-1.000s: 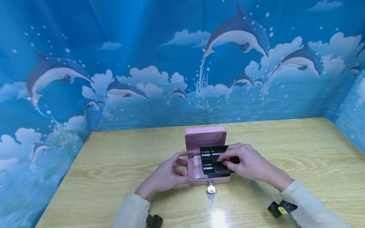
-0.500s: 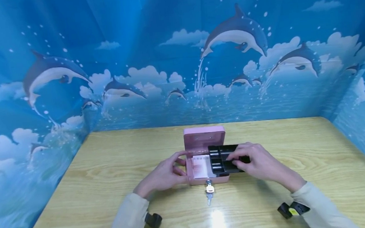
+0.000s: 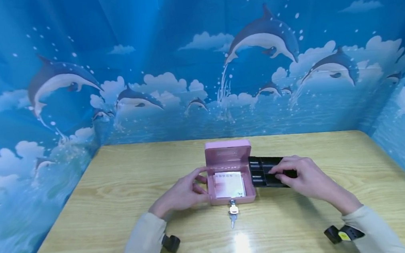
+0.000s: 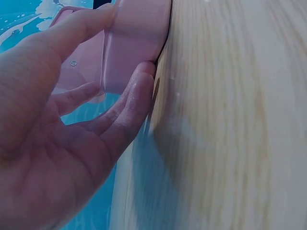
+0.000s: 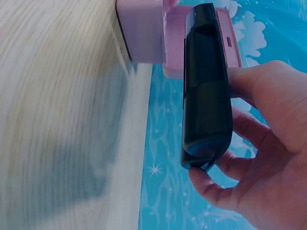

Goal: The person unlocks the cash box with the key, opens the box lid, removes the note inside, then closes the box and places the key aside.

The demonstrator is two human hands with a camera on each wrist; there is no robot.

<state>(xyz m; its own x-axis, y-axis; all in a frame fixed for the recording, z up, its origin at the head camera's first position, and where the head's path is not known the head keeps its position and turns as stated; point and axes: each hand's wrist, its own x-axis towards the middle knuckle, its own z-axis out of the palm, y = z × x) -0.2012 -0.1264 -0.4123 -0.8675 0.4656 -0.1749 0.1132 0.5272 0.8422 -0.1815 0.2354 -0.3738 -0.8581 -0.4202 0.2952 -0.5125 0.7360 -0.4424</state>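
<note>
A pink cash box (image 3: 212, 190) stands on the table with its lid (image 3: 228, 156) raised. Inside lie papers (image 3: 228, 185), the top one pale pink and white with printed characters. A key (image 3: 233, 209) sits in the front lock, with another hanging below it. My left hand (image 3: 184, 192) holds the box's left side, thumb toward the front and index finger by the back corner. With my right hand (image 3: 306, 175) I pinch a black coin tray (image 5: 206, 105). This compartmented tray hangs above the table, just right of the box; my fingers partly cover it.
The wood-grain table (image 3: 137, 164) extends around the box on all sides. Behind and beside it hangs a blue curtain (image 3: 168, 65) printed with dolphins. A black wrist camera (image 3: 171, 244) is strapped to each sleeve.
My right hand has carried the black coin tray rightward out of the cash box, uncovering the papers inside. My left hand has stayed at the box's left side.
</note>
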